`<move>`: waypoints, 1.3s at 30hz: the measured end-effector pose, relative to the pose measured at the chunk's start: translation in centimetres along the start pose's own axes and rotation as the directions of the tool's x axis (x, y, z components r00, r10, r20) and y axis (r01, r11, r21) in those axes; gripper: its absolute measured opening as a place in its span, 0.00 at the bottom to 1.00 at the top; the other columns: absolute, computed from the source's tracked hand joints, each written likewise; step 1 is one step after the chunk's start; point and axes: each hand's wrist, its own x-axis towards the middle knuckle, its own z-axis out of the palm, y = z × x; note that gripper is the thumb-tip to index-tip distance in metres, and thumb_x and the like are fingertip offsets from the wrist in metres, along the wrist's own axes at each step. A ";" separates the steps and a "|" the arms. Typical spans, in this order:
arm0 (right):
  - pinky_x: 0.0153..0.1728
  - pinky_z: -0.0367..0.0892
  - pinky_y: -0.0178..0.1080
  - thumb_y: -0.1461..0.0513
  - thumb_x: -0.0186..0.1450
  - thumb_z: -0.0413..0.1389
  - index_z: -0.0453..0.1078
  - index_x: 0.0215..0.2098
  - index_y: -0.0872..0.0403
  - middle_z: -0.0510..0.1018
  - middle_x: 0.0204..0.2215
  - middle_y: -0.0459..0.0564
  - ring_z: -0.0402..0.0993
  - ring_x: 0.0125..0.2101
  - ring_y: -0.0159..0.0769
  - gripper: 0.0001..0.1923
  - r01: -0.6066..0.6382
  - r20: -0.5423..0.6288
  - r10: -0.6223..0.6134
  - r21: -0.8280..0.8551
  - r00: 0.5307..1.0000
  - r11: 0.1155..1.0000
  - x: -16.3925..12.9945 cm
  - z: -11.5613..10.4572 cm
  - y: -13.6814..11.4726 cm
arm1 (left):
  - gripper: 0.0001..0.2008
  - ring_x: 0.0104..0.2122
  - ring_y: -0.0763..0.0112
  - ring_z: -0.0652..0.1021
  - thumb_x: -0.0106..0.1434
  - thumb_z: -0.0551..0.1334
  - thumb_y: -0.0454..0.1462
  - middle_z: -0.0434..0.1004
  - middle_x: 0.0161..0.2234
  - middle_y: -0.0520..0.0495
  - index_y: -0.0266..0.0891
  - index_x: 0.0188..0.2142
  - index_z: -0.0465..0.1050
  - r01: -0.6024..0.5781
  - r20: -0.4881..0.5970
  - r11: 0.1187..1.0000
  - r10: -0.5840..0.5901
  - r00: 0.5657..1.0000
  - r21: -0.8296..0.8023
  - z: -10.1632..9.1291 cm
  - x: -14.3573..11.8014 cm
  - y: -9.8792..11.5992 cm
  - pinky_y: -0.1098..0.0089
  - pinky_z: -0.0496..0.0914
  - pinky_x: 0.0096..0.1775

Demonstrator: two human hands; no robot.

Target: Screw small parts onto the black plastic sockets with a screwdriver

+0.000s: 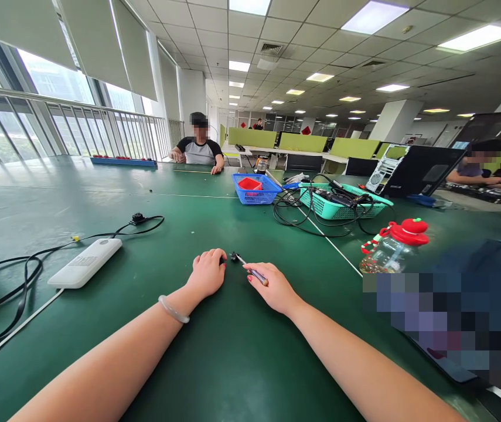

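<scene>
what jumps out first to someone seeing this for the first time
Two bare forearms stretch across a green table; the right hand holds a slim tool whose tip meets a small black part by the left hand. A red-capped bottle stands to the right.

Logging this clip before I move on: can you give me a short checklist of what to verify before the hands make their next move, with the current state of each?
1. Right hand grips the slim metal-tipped screwdriver: ok.
2. Left hand steadies the small black part: cannot tell, fingers only reach its edge.
3. Tool tip meets that part: ok, they appear to touch.
4. White power strip and its black cable lie apart from both hands: ok.
5. Clear bottle with red lid stands upright, off to the right: ok.
</scene>
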 end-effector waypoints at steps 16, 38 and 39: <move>0.45 0.69 0.43 0.60 0.66 0.53 0.75 0.46 0.47 0.80 0.38 0.48 0.74 0.41 0.38 0.12 0.091 -0.007 -0.091 0.050 0.996 0.995 -0.9 -0.7 -1.0 | 0.20 0.58 0.53 0.67 0.62 0.55 0.41 0.71 0.55 0.44 0.50 0.54 0.67 -0.146 0.063 0.989 0.146 0.987 -0.003 0.0 -0.4 -0.4 0.40 0.53 0.60; 0.40 0.69 0.41 0.60 0.66 0.51 0.76 0.42 0.50 0.80 0.33 0.49 0.74 0.35 0.38 0.12 0.109 -0.123 -0.110 -0.015 0.986 0.994 -1.2 -1.0 -1.0 | 0.13 0.50 0.54 0.70 0.63 0.57 0.43 0.74 0.44 0.45 0.53 0.46 0.73 -0.115 0.098 0.993 0.111 0.989 0.037 -1.2 -2.5 0.2 0.47 0.63 0.53; 0.40 0.69 0.41 0.60 0.66 0.52 0.76 0.42 0.50 0.80 0.32 0.49 0.74 0.35 0.38 0.12 0.111 -0.124 -0.113 -0.022 0.986 0.994 -1.3 -1.0 -1.0 | 0.13 0.50 0.55 0.70 0.64 0.56 0.42 0.74 0.45 0.45 0.53 0.47 0.73 -0.120 0.108 0.992 0.114 0.988 0.043 -1.5 -3.1 0.1 0.47 0.63 0.53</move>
